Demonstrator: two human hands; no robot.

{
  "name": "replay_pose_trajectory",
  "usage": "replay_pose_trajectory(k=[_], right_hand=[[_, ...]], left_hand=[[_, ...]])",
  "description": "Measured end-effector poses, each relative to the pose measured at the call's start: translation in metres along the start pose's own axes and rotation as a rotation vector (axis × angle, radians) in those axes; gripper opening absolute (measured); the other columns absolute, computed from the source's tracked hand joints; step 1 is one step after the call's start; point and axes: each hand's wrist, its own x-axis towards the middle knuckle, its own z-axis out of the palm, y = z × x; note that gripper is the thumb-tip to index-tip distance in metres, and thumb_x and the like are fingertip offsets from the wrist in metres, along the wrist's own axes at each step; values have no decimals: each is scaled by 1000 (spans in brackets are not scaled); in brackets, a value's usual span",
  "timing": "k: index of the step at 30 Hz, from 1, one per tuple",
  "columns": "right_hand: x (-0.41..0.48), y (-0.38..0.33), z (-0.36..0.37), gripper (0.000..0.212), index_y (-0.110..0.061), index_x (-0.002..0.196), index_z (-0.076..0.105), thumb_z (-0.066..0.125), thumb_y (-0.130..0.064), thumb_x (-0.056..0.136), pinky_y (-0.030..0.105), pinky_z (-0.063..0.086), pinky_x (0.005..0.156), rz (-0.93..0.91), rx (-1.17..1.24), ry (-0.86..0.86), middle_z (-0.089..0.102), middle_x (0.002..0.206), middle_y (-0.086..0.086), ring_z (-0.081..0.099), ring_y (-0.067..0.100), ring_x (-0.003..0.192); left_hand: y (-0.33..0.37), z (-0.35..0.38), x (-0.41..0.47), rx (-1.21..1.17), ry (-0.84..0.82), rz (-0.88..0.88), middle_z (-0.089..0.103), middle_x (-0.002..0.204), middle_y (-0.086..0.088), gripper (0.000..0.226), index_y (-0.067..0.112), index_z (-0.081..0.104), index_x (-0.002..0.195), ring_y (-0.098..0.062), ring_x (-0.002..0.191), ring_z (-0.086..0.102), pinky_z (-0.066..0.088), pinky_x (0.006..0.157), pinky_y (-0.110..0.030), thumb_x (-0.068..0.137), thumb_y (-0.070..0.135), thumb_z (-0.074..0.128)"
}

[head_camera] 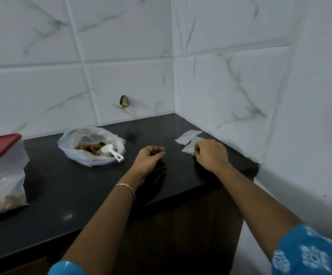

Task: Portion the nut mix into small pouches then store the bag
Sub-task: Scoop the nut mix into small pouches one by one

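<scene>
The right hand point(210, 155) pinches the near edge of a small pouch point(189, 149) that lies flat, its long axis slanting from the fingertips toward the right wall. A second pouch point(189, 136) lies just beyond it. The left hand point(150, 157) hovers empty, fingers loosely curled. Left of them the open bag point(71, 153) holds nut mix point(88, 148) and a white scoop point(111, 152).

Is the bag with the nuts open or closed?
Open. The nut bag has its top spread wide, showing the nut mix and a white scoop resting inside.
</scene>
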Motion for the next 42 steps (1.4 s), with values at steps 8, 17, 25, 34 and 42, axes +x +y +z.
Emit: replay_pose_trajectory(k=[8,17,25,34,42], right_hand=[[-4,-11,-25,19,-10,96,65,50,-22,95,33,47,72,40,162,9,68,96,8,63,27,89],[-12,-97,-99,18,-10,96,67,53,-21,95,34,51,74,-166,441,-118,70,94,5,63,19,82],[-29,-160,-87,12,-13,72,70,66,-13,83,52,57,75,-149,872,-316,72,72,10,66,22,69],[-47,-231,-72,7,-7,90,69,68,-11,86,25,54,64,-144,1098,-406,70,79,7,64,14,70],[-49,-268,-60,6,-9,86,72,69,-9,81,27,56,64,-172,950,-304,68,68,0,64,10,65]], left_hand=[[13,4,-15,-39,-25,-24,65,85,-2,9,11,65,99,-9,73,60,51,70,-20,91,11,65],[64,-22,-60,-174,-90,-63,67,74,-1,30,15,59,82,-13,62,62,52,73,-31,94,42,56],[72,-92,-98,-8,102,17,63,75,-6,25,10,56,87,-12,55,58,47,59,-23,99,31,51],[50,-150,-130,121,288,132,63,68,-4,18,6,60,81,-12,55,56,51,69,-35,95,12,51],[39,-176,-142,311,541,99,63,55,3,20,24,57,58,-17,58,66,59,70,-43,73,36,60]])
